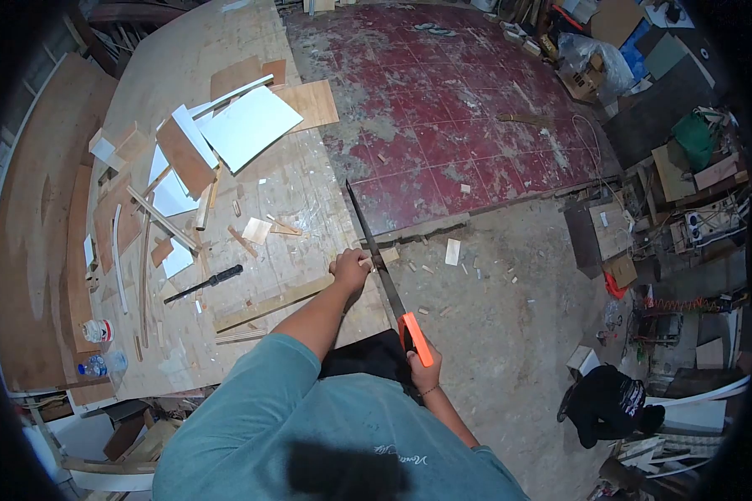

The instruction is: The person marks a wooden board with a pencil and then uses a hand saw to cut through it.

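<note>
A long wooden strip (269, 304) lies along the workbench (309, 179) edge, pinned down by the left hand (351, 269) near its end. A handsaw (374, 249) crosses it there, its orange handle clenched in the right hand (424, 361).

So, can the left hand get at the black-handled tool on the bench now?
Probably yes, once it lets go: the left hand grips the wooden strip under the saw. The black-handled tool lies uncovered just beyond that strip, with nothing over it.
</note>
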The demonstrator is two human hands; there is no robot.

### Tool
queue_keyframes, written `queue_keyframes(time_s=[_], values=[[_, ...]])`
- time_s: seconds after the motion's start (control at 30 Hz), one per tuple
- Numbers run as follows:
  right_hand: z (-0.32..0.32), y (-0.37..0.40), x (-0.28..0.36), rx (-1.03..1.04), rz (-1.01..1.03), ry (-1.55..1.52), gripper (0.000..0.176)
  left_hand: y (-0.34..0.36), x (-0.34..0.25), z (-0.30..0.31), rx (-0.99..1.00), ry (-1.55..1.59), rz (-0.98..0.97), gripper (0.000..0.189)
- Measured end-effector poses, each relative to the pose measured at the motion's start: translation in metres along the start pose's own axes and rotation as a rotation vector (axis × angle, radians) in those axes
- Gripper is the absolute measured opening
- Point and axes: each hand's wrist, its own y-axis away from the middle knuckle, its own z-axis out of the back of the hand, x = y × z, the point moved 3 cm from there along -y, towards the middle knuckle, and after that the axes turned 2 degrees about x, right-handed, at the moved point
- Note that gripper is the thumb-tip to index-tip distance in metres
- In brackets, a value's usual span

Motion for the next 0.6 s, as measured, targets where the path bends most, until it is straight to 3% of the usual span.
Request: queue_keyframes(time_s=[0.27,0.4,0.6], values=[[-0.006,0.004,-0.004,0.072,0.336,0.221,0.059,-0.003,0.003,-0.005,-0.029,-0.065,0.011,0.022],[-0.011,0.005,-0.009,0.152,0.337,0.309,0.068,-0.01,0.015,-0.013,-0.065,-0.158,0.03,0.022],[-0.016,0.005,-0.002,0.159,0.294,0.221,0.066,-0.007,0.009,-0.011,-0.123,-0.095,0.027,0.019]])
